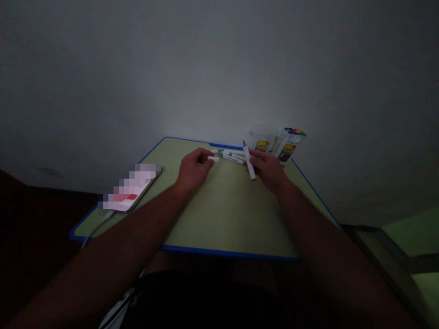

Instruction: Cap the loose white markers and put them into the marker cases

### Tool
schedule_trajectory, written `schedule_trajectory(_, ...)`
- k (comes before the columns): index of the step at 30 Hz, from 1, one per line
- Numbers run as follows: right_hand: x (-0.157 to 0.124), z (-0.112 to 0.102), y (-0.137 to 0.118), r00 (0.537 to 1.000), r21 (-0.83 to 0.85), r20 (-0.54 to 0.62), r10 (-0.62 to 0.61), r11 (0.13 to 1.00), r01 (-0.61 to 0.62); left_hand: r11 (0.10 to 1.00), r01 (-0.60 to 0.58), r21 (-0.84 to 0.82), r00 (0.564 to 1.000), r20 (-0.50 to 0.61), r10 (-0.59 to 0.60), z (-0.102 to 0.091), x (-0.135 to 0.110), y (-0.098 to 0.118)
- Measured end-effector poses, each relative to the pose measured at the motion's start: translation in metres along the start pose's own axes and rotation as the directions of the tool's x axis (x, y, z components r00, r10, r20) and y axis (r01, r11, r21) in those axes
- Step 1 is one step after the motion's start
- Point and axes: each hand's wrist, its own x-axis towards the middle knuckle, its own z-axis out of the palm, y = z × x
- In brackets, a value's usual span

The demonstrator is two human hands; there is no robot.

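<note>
My right hand [269, 169] is closed round a white marker [249, 164], uncapped, its dark tip pointing up and away from me. My left hand [194, 169] pinches a small white cap [213, 159] between thumb and fingers, a short way left of the marker. A few more white markers [233, 156] lie on the green table [222, 214] between and just beyond both hands.
Two clear marker boxes stand at the table's far right: one [291, 145] full of markers with coloured caps, the other [260, 139] beside it. A phone [132, 188] with a cable lies at the left edge. A grey wall rises right behind the table.
</note>
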Motion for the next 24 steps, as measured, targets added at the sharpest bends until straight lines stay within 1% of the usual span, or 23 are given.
schedule_trajectory(3, 0.0, -0.001, -0.001, 0.999, 0.097, -0.018, 0.032, 0.995, -0.03, 0.997, 0.062, -0.041, 0.998, 0.012, -0.062, 0.001, 0.0, 0.0)
schedule_trajectory(5, 0.0, -0.001, -0.001, 0.999, 0.13, -0.041, 0.033, 0.991, -0.028, 0.995, 0.093, -0.045, 0.996, 0.022, -0.092, 0.001, 0.0, 0.001)
schedule_trajectory(7, 0.0, -0.002, -0.002, 0.999, 0.139, -0.037, 0.036, 0.99, -0.031, 0.995, 0.1, -0.029, 0.995, 0.027, -0.1, 0.001, 0.0, 0.002)
schedule_trajectory(10, -0.001, -0.002, -0.003, 0.998, 0.105, -0.005, 0.068, 0.992, -0.067, 0.996, 0.091, 0.002, 0.995, 0.027, -0.091, 0.0, -0.001, 0.003)
schedule_trajectory(17, -0.001, -0.002, -0.005, 0.995, 0.063, -0.005, 0.102, 0.993, -0.102, 0.989, 0.04, 0.141, 0.999, 0.007, -0.041, -0.002, -0.002, 0.009)
schedule_trajectory(24, -0.003, 0.001, -0.005, 0.997, 0.025, 0.023, 0.079, 0.997, -0.08, 0.987, 0.02, 0.157, 1.0, 0.018, -0.023, -0.001, -0.003, 0.009)
